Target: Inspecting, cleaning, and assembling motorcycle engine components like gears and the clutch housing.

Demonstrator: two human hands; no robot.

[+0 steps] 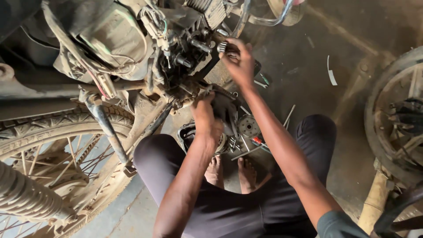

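Note:
I squat before a grimy motorcycle engine (185,57) with its side cover off. My right hand (239,61) is raised at the engine and pinches a small toothed metal gear (222,46) at its fingertips, close to the protruding shafts. My left hand (206,119) is lower and grips a dark engine part (224,108) at the bottom of the crankcase. My bare feet (231,172) rest on the floor between my knees.
A spoked rear wheel (53,145) with a shock spring (26,194) fills the left. A round clutch plate (249,126), a red-handled tool (259,142), rods and small parts lie on the dirty floor. Another wheel (396,119) stands at the right.

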